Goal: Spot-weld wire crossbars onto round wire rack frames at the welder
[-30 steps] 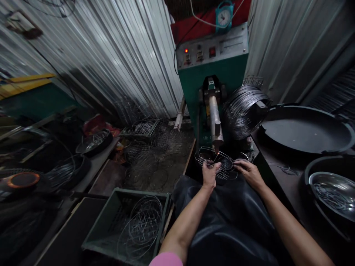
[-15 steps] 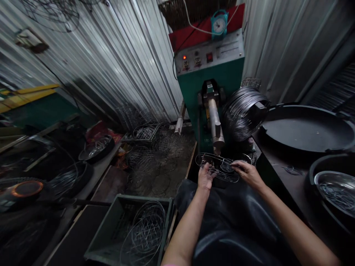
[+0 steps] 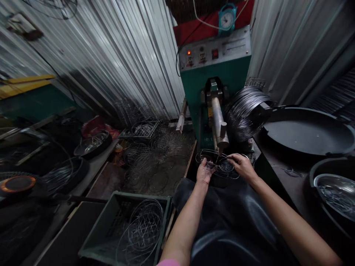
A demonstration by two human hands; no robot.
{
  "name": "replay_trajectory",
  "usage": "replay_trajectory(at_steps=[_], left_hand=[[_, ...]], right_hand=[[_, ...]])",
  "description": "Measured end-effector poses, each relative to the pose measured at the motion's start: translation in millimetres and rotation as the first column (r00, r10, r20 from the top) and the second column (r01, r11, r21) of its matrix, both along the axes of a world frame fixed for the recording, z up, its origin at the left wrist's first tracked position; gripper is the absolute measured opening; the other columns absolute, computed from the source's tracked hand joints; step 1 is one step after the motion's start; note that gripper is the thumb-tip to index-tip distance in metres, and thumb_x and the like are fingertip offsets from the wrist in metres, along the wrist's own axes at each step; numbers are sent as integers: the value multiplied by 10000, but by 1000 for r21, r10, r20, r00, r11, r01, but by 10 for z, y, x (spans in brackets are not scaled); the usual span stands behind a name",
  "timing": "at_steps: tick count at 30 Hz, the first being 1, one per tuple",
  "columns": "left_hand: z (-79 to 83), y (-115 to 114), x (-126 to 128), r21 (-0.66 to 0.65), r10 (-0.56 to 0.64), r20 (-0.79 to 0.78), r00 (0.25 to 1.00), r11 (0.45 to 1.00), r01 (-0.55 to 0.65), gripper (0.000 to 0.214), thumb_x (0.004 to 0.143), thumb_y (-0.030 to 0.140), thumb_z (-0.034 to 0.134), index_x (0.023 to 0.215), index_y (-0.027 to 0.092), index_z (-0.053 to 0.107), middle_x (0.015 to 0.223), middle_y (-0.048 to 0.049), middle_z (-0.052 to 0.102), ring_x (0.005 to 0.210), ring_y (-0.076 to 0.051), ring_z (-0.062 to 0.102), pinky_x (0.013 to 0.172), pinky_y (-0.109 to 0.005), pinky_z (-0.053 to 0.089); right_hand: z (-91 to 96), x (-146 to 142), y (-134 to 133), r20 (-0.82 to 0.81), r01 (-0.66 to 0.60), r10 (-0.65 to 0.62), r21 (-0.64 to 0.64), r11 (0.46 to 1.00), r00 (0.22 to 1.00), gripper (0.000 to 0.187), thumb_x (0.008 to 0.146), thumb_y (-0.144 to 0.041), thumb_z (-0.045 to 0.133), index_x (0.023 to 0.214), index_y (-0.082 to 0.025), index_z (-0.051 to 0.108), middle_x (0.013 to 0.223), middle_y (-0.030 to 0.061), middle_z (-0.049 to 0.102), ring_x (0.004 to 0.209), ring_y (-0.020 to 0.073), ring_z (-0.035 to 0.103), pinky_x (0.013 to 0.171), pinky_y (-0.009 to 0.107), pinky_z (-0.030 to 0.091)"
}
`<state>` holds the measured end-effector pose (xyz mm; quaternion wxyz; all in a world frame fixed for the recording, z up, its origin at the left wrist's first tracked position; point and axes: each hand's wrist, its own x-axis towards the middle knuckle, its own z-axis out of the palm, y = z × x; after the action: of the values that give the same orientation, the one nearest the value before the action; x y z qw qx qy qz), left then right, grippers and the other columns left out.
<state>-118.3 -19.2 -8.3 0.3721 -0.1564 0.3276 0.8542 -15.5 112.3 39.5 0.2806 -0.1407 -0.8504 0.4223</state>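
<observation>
A round wire rack [image 3: 210, 150] is held between my two hands, right under the tip of the machine's metal arm [image 3: 219, 118]. My left hand [image 3: 205, 172] grips its left side from below, with fingers partly behind the wires. On the right, my right hand [image 3: 242, 166] pinches near the rim, its fingertips pressed together. The arm belongs to a green machine [image 3: 219, 68] with a lit red lamp. Below the rack, more wire pieces show dimly, and I cannot make out their shape.
A green crate [image 3: 95, 236] with wire racks stands at lower left. Wire pieces lie on the floor beyond it. A wire coil [image 3: 246, 114] hangs right of the arm. Farther right are a large dark pan [image 3: 302, 133] and a metal bowl [image 3: 327, 181] of small metal pieces.
The rack has come nearer the arm's tip and its tilt has changed. My right hand has shifted slightly left and up. The view has also moved a little.
</observation>
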Motion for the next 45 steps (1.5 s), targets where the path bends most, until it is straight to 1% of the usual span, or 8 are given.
replay_trajectory(at_steps=[4,7,10,13,17,30,41,45], left_hand=[[-27,-61,44,-20,-78,-71,994,997,76,238,814,386,551,793,150,557,761,-56,576,699,-130,588,746,-334,516],[-87,-189,201,-223,-101,-286,953,974,36,355,712,495,634,870,186,556,889,-64,584,870,-183,587,826,-400,479],[-131,-251,427,-443,-169,-639,750,879,-179,537,519,396,804,971,226,570,1122,-96,539,1132,-262,472,982,-434,355],[-117,-142,618,-475,-292,-809,510,835,-276,627,417,307,855,982,228,593,1270,-133,455,1285,-312,292,1080,-424,191],[-87,86,707,-482,-334,-833,442,829,-282,521,431,289,851,887,229,604,1110,-123,541,1237,-320,344,1086,-435,138],[30,-37,492,-361,-238,-697,676,932,-44,363,588,327,764,847,176,560,817,-7,585,772,-126,546,801,-260,404],[91,-108,352,-386,-225,-565,794,923,-13,382,549,341,769,789,175,522,788,14,580,772,-105,558,728,-227,391],[111,-149,324,-447,-254,-481,839,894,14,408,536,379,762,796,189,512,811,14,575,787,-119,554,682,-234,378]], right_hand=[[-42,101,1,9,3,-2,-109,994,1000,247,772,-410,562,838,-199,671,875,68,669,821,207,623,735,326,494],[-229,324,63,-34,74,-84,-227,971,996,329,743,-435,609,976,-205,639,1008,74,658,922,222,611,807,354,486],[-458,533,147,11,126,-130,-345,930,991,389,702,-457,646,995,-204,605,992,71,663,925,228,613,817,368,485],[-587,602,198,80,114,-89,-392,913,993,372,670,-479,661,913,-201,612,922,61,672,884,232,620,800,372,488],[-572,586,203,62,80,-60,-403,912,996,378,675,-543,629,804,-188,640,846,60,676,857,240,621,810,387,477],[169,489,338,191,-249,348,-404,880,918,380,712,-502,609,913,-201,725,913,44,711,859,234,631,797,344,482],[414,185,251,326,-261,370,-332,906,870,191,675,-259,604,802,-215,740,741,-21,715,718,167,627,680,243,472],[442,244,156,289,-225,270,-179,958,919,236,677,-222,601,878,-224,726,840,-22,715,801,169,630,726,239,468]])
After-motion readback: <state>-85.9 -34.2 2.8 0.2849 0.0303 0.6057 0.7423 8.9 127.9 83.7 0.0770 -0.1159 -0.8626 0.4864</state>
